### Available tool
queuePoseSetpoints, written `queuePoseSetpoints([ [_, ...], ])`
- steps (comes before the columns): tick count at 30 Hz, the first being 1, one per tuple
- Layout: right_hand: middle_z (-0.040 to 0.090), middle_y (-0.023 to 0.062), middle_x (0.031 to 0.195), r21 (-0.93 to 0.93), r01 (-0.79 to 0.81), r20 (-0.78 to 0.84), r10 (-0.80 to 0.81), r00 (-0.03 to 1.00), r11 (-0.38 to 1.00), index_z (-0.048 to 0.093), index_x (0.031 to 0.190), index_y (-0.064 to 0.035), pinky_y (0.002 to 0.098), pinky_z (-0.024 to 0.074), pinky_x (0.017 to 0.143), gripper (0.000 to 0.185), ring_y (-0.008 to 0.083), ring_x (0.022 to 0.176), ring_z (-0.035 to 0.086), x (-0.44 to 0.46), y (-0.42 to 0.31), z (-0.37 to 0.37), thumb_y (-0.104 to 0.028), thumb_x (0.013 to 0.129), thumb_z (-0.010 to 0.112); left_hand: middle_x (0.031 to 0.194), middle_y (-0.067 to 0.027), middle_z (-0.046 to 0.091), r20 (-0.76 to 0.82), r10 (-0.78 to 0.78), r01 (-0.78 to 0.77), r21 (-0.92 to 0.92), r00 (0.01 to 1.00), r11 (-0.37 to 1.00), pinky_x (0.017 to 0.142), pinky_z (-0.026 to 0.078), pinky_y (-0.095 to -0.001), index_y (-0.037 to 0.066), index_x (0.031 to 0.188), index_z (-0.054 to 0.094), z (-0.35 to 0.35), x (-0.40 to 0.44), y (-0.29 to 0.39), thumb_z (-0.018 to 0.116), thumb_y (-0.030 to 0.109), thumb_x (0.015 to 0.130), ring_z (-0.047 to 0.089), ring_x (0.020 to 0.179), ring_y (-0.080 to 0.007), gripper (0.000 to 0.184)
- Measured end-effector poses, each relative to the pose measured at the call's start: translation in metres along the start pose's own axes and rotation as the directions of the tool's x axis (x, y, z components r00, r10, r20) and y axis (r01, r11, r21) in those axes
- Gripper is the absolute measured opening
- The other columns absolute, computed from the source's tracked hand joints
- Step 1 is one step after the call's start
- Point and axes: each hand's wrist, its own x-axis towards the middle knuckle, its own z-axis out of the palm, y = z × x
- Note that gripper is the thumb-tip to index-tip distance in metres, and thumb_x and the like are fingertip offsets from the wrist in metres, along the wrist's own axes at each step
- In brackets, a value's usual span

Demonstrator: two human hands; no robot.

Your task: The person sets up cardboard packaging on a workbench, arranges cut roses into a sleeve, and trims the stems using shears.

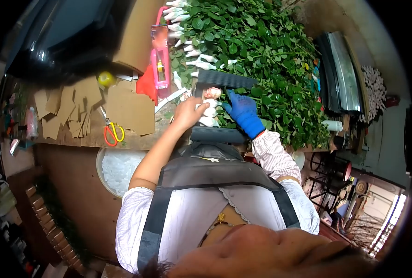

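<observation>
My bare left hand [190,113] curls against the left side of a row of white-covered flower heads [210,112], thumb across them. Just above these lies a pink and cream rose [212,93] with its bloom uncovered. My right hand [243,111], in a blue glove, rests to the right on the stems and leaves, index finger and thumb spread apart; its other fingers are partly hidden. The flowers lie between two dark ribbed pieces, one above [227,79] and one below [219,135].
Leafy stems [261,51] pile up behind and right. At left are a pink tape dispenser [160,69], cardboard pieces [131,107], scissors [114,133] and a yellow tape roll [106,78]. A tub of white pieces [119,169] stands below the table edge.
</observation>
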Motion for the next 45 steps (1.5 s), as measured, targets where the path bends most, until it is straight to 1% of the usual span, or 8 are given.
queuePoseSetpoints([
  [8, 0.070, 0.0140, 0.104, 0.022, -0.097, 0.081, 0.094, 0.992, 0.995, 0.052, 0.135, -0.0152, 0.0447, 0.0531, 0.076, 0.064, 0.0308, 0.091, 0.068, 0.003, 0.000, 0.001, -0.054, 0.085, 0.063, 0.065, 0.0010, 0.054, -0.242, -0.160, -0.045, -0.667, 0.957, 0.744, 0.058, 0.042, -0.0281, 0.002, 0.073, 0.061, 0.030, -0.003, -0.025, 0.067, 0.015, 0.086, 0.050, 0.063, -0.0092, 0.019],
  [13, 0.068, 0.0165, 0.112, 0.149, -0.117, 0.256, 0.076, 0.964, 0.982, 0.043, 0.144, -0.0149, 0.0427, 0.0525, 0.084, 0.081, 0.0309, 0.098, 0.067, 0.004, 0.011, -0.013, -0.056, 0.079, 0.069, 0.079, -0.0006, 0.058, -0.526, -0.085, -0.296, -0.597, 0.847, 0.745, 0.064, 0.042, -0.0259, 0.003, 0.073, 0.057, -0.036, -0.012, -0.045, 0.062, 0.004, 0.085, 0.051, 0.073, -0.0069, 0.014],
  [20, 0.066, 0.0169, 0.120, -0.023, -0.012, 0.263, 0.018, 0.965, 1.000, 0.026, 0.154, -0.0143, 0.0411, 0.0521, 0.084, 0.097, 0.0277, 0.101, 0.067, -0.007, -0.009, -0.019, -0.059, 0.078, 0.069, 0.077, -0.0116, 0.064, -0.029, -0.050, 0.047, -0.082, 0.998, 0.995, 0.070, 0.049, -0.0368, 0.006, 0.087, 0.061, -0.003, -0.020, -0.013, 0.071, 0.041, 0.088, 0.063, 0.072, -0.0231, 0.037],
  [24, 0.065, 0.0130, 0.121, -0.108, -0.046, 0.238, 0.071, 0.969, 0.993, 0.027, 0.154, -0.0143, 0.0400, 0.0519, 0.081, 0.093, 0.0254, 0.099, 0.067, -0.011, -0.012, -0.014, -0.057, 0.081, 0.066, 0.076, -0.0071, 0.065, 0.045, 0.071, -0.067, -0.088, 0.996, 0.994, 0.062, 0.047, -0.0348, 0.006, 0.089, 0.068, -0.005, -0.023, -0.001, 0.066, 0.037, 0.092, 0.062, 0.068, -0.0176, 0.031],
  [29, 0.068, 0.0140, 0.113, 0.027, -0.047, 0.184, 0.042, 0.982, 0.999, 0.025, 0.154, -0.0165, 0.0408, 0.0522, 0.079, 0.092, 0.0292, 0.096, 0.067, -0.018, -0.006, -0.017, -0.055, 0.082, 0.066, 0.080, 0.0015, 0.066, -0.171, -0.222, 0.013, -0.764, 0.960, 0.645, 0.062, 0.046, -0.0255, 0.004, 0.099, 0.072, -0.033, -0.031, -0.064, 0.063, 0.022, 0.095, 0.060, 0.070, -0.0084, 0.021],
  [34, 0.071, 0.0089, 0.101, 0.382, -0.008, -0.024, 0.019, 1.000, 0.924, 0.055, 0.136, -0.0320, 0.0437, 0.0538, 0.079, 0.055, 0.0306, 0.089, 0.069, -0.038, 0.010, -0.078, -0.050, 0.085, 0.065, 0.091, -0.0033, 0.067, -0.059, -0.173, 0.121, -0.500, 0.983, 0.858, 0.075, 0.048, -0.0260, 0.002, 0.099, 0.066, -0.031, -0.051, -0.072, 0.070, 0.019, 0.088, 0.061, 0.083, -0.0095, 0.020],
  [40, 0.072, 0.0105, 0.096, 0.219, 0.270, 0.396, -0.338, 0.854, 0.938, 0.068, 0.112, -0.0234, 0.0443, 0.0537, 0.080, 0.036, 0.0308, 0.090, 0.069, -0.014, -0.008, -0.065, -0.049, 0.086, 0.064, 0.095, -0.0133, 0.074, 0.366, -0.051, 0.042, 0.032, 0.929, 0.999, 0.083, 0.051, -0.0345, 0.002, 0.109, 0.072, -0.004, -0.011, -0.048, 0.072, 0.041, 0.088, 0.068, 0.088, -0.0186, 0.044],
  [45, 0.071, 0.0124, 0.098, 0.079, 0.354, 0.500, -0.344, 0.795, 0.932, 0.071, 0.103, -0.0169, 0.0443, 0.0537, 0.081, 0.031, 0.0313, 0.090, 0.069, -0.008, -0.020, -0.057, -0.042, 0.087, 0.064, 0.079, -0.0040, 0.069, 0.272, -0.113, 0.203, -0.331, 0.956, 0.921, 0.070, 0.048, -0.0289, 0.001, 0.093, 0.072, -0.006, -0.022, -0.013, 0.067, 0.034, 0.093, 0.060, 0.074, -0.0104, 0.033],
])
